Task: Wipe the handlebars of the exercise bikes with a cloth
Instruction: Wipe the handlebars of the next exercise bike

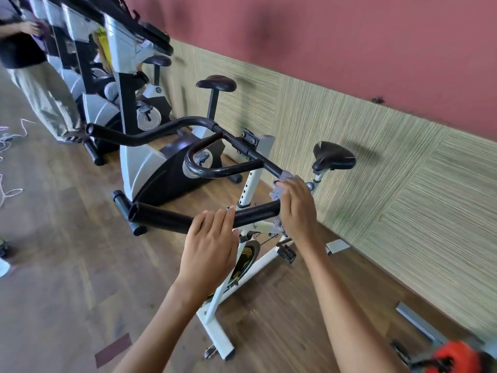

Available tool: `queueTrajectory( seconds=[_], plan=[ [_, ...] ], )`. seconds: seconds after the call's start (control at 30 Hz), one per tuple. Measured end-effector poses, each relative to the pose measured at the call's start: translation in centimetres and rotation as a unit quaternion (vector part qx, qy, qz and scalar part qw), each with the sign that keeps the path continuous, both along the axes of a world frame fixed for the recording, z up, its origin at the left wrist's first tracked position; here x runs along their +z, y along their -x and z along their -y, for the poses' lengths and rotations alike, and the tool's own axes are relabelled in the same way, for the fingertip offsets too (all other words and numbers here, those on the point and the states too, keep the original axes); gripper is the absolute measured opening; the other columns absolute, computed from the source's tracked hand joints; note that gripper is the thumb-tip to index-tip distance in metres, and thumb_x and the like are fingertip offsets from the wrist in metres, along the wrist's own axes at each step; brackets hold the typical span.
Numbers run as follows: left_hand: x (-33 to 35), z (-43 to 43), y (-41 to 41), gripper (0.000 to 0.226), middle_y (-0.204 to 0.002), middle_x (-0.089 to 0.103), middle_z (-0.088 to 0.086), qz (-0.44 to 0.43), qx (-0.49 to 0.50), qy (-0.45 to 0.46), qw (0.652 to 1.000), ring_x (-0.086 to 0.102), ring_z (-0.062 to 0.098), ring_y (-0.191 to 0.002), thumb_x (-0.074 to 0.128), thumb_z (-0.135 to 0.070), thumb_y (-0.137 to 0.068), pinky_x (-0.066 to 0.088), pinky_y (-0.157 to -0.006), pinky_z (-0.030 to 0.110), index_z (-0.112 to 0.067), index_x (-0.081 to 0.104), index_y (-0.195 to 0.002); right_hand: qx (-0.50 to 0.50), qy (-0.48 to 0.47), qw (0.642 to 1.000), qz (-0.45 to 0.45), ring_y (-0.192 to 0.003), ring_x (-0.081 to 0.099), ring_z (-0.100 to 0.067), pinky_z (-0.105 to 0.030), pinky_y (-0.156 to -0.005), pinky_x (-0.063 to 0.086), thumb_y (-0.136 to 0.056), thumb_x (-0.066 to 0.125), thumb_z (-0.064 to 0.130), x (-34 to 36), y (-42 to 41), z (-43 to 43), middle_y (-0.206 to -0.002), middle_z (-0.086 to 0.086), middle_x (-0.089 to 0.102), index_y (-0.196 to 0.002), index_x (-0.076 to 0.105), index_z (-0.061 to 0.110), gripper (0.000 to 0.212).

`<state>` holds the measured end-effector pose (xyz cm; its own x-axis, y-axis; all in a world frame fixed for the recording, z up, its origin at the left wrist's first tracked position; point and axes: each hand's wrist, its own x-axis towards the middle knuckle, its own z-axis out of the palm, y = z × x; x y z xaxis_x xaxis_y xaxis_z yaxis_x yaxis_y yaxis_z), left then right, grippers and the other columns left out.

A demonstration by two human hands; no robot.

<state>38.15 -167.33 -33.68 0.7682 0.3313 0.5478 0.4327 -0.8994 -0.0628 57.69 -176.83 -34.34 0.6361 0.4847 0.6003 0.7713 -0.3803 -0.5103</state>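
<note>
A white exercise bike point(224, 286) stands in front of me with black handlebars point(166, 218). My left hand point(209, 243) rests on the near black foam grip, fingers curled over its top. My right hand point(297, 208) holds a grey cloth point(277, 193) wrapped round the right bend of the handlebars. Bits of the cloth stick out above and below that hand. The far handlebar arm point(139, 133) and the inner loop point(215, 170) are bare. The bike's black saddle point(333, 156) is behind my right hand.
More grey and black exercise bikes point(150, 162) stand in a row to the left along the striped wall point(376, 157). A person point(29, 65) stands at the far left. White cord point(10, 141) lies on the wooden floor. An orange object point(454, 358) sits at the lower right.
</note>
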Motion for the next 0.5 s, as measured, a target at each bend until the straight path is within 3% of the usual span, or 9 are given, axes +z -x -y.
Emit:
queueTrajectory(
  seconds=[0.07,0.27,0.5],
  plan=[
    [-0.3,0.1,-0.1,0.046,-0.113,0.066,0.007,0.01,0.002,-0.008,1.0,0.062,0.026,-0.1,0.03,-0.029,-0.102,0.037,-0.102,0.039,-0.005,0.057,-0.131,-0.018,0.004,1.0,0.006,-0.124,0.052,-0.026,-0.046,-0.117,0.029,-0.1,0.024,0.022,-0.4,1.6,-0.8,-0.115,-0.006,0.067,-0.101,0.067,0.006,0.046],
    [-1.7,-0.2,-1.6,0.04,-0.102,0.07,0.005,0.093,0.023,-0.061,0.994,0.065,0.025,-0.09,0.038,-0.031,-0.102,0.038,-0.096,0.037,-0.008,0.066,-0.116,0.019,0.0,0.991,0.133,-0.105,0.059,-0.025,-0.044,-0.1,0.043,-0.099,0.033,0.019,-0.8,2.2,-0.4,-0.099,-0.004,0.068,-0.092,0.066,0.008,0.036],
    [-4.3,-2.2,-2.6,0.032,-0.085,0.069,0.002,0.201,-0.005,-0.174,0.964,0.065,0.026,-0.075,0.043,-0.034,-0.102,0.04,-0.081,0.037,-0.013,0.067,-0.099,0.013,-0.152,0.959,0.24,-0.08,0.056,-0.023,-0.038,-0.083,0.043,-0.097,0.032,0.019,-4.0,0.4,-2.4,-0.079,0.0,0.063,-0.08,0.063,0.012,0.037]
  ],
)
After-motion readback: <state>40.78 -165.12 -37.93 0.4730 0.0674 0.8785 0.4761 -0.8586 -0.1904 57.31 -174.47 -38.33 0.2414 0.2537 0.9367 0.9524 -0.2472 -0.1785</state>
